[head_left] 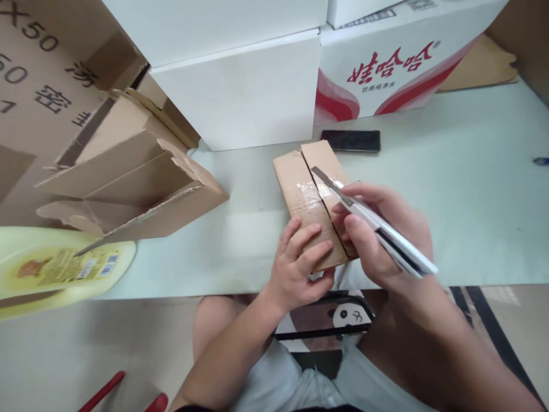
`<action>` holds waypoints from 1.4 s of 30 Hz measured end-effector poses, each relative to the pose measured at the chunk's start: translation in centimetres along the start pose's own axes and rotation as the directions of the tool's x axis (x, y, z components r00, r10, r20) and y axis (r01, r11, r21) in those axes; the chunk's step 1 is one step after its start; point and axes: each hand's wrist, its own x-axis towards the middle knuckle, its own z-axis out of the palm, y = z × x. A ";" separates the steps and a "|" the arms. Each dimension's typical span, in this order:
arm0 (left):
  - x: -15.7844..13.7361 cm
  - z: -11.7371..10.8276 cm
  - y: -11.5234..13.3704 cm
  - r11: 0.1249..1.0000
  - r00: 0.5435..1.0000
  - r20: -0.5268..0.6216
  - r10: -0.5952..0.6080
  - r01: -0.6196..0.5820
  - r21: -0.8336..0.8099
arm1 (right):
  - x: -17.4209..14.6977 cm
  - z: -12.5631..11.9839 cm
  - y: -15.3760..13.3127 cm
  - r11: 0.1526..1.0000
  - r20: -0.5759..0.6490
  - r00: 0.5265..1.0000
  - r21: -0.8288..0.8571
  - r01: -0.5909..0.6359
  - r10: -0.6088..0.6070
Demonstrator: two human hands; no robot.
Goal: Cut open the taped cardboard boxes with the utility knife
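Note:
A small brown cardboard box (pixel 295 177) lies at the table's front edge, with a dark seam running along its top and clear tape across it. My left hand (pixel 298 266) grips the box's near end, fingers on top and thumb at the near edge. In my right hand (pixel 386 229) is a white utility knife (pixel 398 243), held much like a pen. Its blade points away from me, over the seam just beyond the tape; whether the tip touches the cardboard I cannot tell.
A black phone (pixel 351 141) lies behind the box. White cartons (pixel 244 91) and a red-and-white carton (pixel 386 74) line the back. Open cardboard boxes (pixel 171 212) and a yellow bottle-shaped package (pixel 86 266) stand on the left. A blue object (pixel 541 161) sits at far right.

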 end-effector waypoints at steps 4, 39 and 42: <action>-0.1 0.0 0.0 1.000 1.000 -0.020 -0.006 0.006 -0.016 | 0.3 0.0 0.2 0.986 0.028 0.997 -0.150 0.079 -0.076; -0.5 -0.2 0.0 1.000 1.000 -0.005 -0.012 0.012 -0.026 | 0.8 0.2 -0.7 0.958 0.029 0.999 -0.288 -0.008 0.017; -0.5 -0.2 0.1 0.999 1.000 -0.006 -0.012 0.012 -0.032 | 0.6 0.1 -0.7 0.959 -0.009 1.000 -0.281 -0.030 0.029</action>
